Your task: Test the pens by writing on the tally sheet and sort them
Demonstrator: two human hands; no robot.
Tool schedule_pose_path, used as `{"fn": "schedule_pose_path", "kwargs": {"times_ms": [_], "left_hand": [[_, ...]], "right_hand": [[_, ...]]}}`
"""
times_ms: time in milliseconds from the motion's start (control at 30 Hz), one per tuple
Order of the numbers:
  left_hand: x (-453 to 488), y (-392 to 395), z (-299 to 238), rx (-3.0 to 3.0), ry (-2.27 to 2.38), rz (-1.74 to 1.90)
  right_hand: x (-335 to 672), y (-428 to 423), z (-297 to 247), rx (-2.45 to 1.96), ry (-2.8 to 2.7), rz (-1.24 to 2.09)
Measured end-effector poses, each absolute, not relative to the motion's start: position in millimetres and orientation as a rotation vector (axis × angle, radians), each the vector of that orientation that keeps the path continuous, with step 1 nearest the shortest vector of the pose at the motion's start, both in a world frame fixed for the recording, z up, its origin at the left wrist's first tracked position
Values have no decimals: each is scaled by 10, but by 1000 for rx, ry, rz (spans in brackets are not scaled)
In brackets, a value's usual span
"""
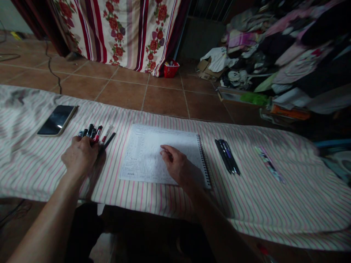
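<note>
Left hand closed on markers, right hand on the notebook.

Nearest me, my left hand (pixel 79 155) is curled shut over a bunch of markers (pixel 91 132), which lie on a striped cloth (pixel 274 204). My right hand (pixel 178 166) rests on the page of a spiral notebook (pixel 142 153), its fingers loosely bent and its fingertips touching the paper; I can't tell whether it's holding anything. The notebook lies between the two hands' reach, just right of the markers. Further out on the cloth I see a phone (pixel 56 119) at left, and pens (pixel 227 156) and a patterned strip (pixel 268 164) at right. Beyond are floor tiles (pixel 164 98), a red basket (pixel 171 69), a floral curtain (pixel 117 29) and heaped clothes (pixel 274 54).
</note>
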State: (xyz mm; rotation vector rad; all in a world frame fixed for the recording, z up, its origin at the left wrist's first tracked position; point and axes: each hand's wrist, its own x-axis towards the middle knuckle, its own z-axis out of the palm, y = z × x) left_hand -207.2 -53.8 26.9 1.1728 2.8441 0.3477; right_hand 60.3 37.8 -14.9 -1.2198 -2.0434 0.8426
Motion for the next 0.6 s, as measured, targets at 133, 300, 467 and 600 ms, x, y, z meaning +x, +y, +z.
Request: {"fn": "schedule_pose_path", "kwargs": {"times_ms": [133,300,467,600], "left_hand": [[-2017,-522,322,1148,2883,245],[-1971,-499,389,1099,2870,116],[-2015,-528,399,1096,2879,106],[-2059,-586,411,1103,2869,51]], "right_hand": [[606,379,-146,-1220,-2043,830],[600,378,-143,-1230,-2046,807],[603,383,-160,-1219,-2048,804],[608,382,-143,-1212,-2069,788]]}}
